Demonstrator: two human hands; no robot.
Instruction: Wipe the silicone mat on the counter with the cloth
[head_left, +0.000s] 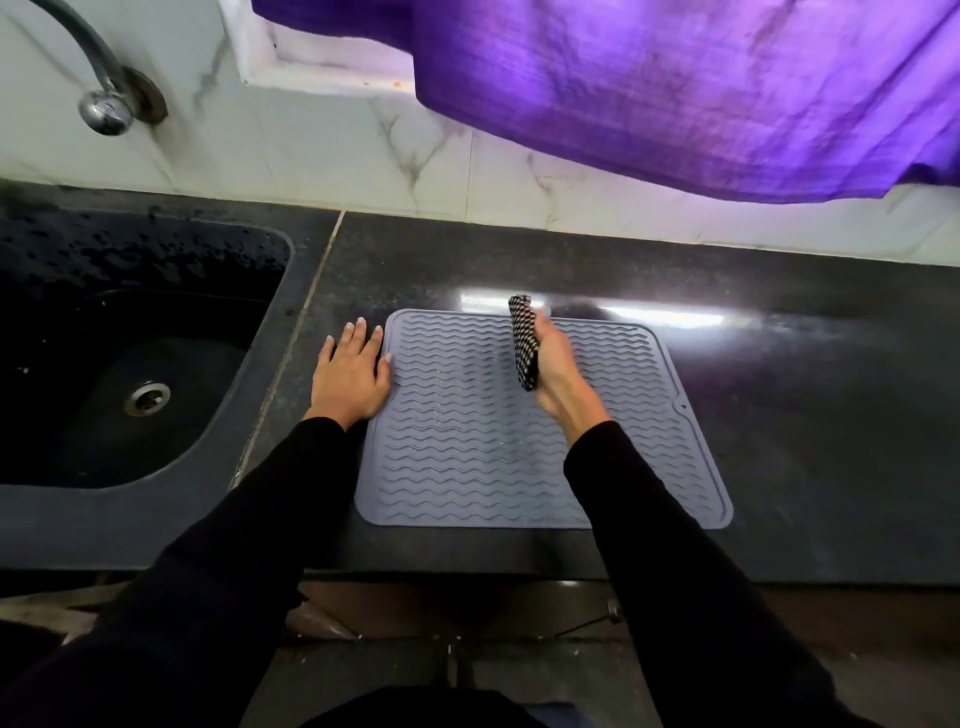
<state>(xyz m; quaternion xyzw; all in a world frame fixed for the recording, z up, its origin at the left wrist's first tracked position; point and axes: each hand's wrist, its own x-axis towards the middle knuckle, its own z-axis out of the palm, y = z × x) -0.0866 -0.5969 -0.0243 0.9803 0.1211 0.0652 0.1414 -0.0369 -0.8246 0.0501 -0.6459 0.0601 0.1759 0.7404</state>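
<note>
I note a dark sink (130, 364) at far left, set into the worktop (805, 415). My left hand (350, 376) lies flat, fingers straight, pressing the grey silicone mat (467, 441) at its left edge. My right hand (553, 371) grips the folded checked cloth (523, 343) over the mat's far middle.

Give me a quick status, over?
Left hand flat, steadying mat edge. Right hand grips folded cloth over mat. Nothing in the way.
</note>
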